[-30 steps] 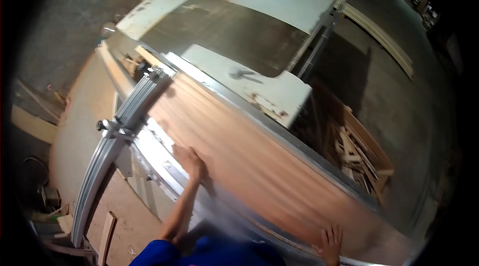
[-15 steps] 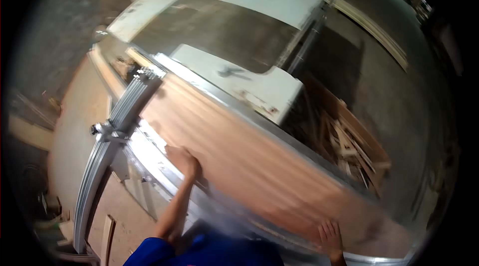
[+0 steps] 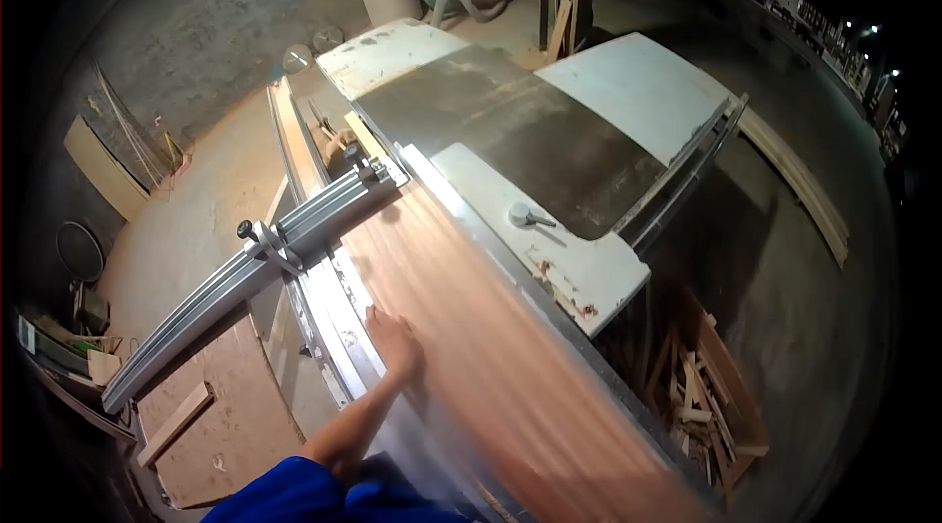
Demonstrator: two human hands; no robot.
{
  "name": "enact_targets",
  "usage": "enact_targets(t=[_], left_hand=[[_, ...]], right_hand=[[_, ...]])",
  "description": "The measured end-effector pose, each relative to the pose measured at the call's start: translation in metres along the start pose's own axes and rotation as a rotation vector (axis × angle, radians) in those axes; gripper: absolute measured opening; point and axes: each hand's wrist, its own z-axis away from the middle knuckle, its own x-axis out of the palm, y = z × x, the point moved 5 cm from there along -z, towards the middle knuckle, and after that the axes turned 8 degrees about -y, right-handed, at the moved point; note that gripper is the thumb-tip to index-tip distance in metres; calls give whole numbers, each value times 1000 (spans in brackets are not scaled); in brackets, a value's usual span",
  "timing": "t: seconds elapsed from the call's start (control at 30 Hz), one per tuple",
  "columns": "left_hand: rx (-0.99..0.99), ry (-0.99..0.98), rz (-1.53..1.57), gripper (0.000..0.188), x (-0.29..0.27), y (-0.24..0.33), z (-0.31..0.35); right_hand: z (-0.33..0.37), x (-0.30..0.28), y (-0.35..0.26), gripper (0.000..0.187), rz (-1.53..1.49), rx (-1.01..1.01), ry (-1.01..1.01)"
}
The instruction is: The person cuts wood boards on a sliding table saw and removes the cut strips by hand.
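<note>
Workshop floor (image 3: 226,170) extends around a machine w/ dark tabletop (image 3: 520,145). Wood board (image 3: 481,346) lies lengthwise just L of near white section (image 3: 579,256), far end at alum. fence (image 3: 201,322); contact can't be confirmed. Fence crosses ahead of board; clamp (image 3: 270,246) stands on it, L of board. L hand (image 3: 395,344): on board's L edge, fingers bent & close together; can't tell if pinching. R hand: out of view, state unknown. Lever knob (image 3: 525,216) sits on white section. Scrap crate (image 3: 738,395) w/ offcuts (image 3: 692,405) stands R of board. Wood strip (image 3: 177,423) lies on brown panel (image 3: 240,415), lower L.
</note>
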Motion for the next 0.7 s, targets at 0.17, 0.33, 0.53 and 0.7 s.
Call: enact_targets(t=[0.17, 0.33, 0.53, 0.7], left_hand=[[39, -90, -97, 29, 4, 6, 3], [30, -22, -1, 37, 14, -5, -4], [8, 2, 29, 46, 18, -16, -5], [-66, 13, 47, 36, -9, 5, 21]], right_hand=[[-2, 12, 8, 74, -22, -2, 11], [-1, 26, 15, 76, -49, -14, 23], [1, 44, 22, 79, -67, -53, 44], [9, 63, 24, 81, -64, -91, 109]])
